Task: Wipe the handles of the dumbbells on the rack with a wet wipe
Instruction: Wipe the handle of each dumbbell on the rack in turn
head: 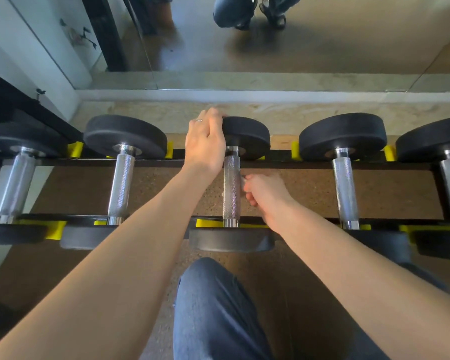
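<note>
Both hands [266, 194] on middle dumbbell [232, 189]

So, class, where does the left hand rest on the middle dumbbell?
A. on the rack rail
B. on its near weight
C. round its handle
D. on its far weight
D: the left hand lies over the far weight of the middle dumbbell, while the right hand holds the wipe against the handle.

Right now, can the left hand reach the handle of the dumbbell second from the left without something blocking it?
Probably yes. The left hand rests on the middle dumbbell's far plate, and that handle lies bare and uncovered on the rack, with nothing visible between them.
</note>
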